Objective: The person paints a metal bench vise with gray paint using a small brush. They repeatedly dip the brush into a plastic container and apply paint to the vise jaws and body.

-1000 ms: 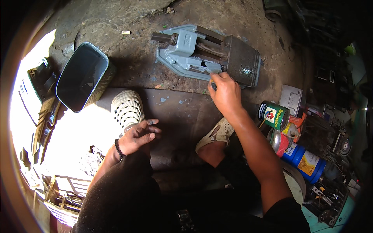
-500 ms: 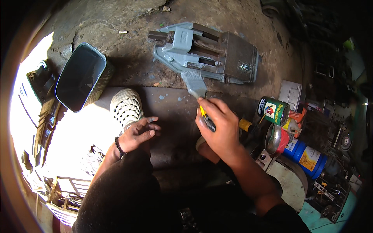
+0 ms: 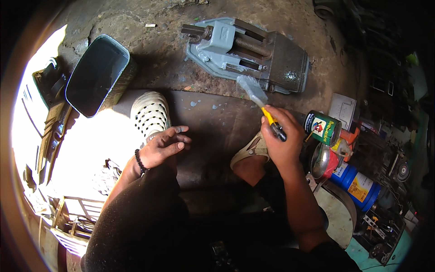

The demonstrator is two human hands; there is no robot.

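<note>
My right hand [image 3: 289,143] is closed round the yellow and black handle of a paintbrush [image 3: 253,89], whose bristles are coated in grey paint. The brush tip points away from me, just short of the near edge of a machine vise [image 3: 223,40]. Grey paint covers much of the vise's base and jaw block; its broad right end is dark, with a wet shiny patch. The vise lies on the ground, its threaded screw showing along the middle. Over my left knee, my left hand [image 3: 164,147] holds nothing, its fingers loosely bent and apart, a beaded bracelet at the wrist.
A dark open-topped bin [image 3: 123,68] stands at the left, beyond my shoe [image 3: 149,113]. At right are a green can [image 3: 333,131], a metal bowl [image 3: 320,159], a blue bucket [image 3: 351,179] and assorted tools. A slatted crate [image 3: 61,213] sits lower left in bright light.
My right hand has drawn the brush right and slightly back, away from the vise. The whole view has shifted a little, and more of my right sandal shows.
</note>
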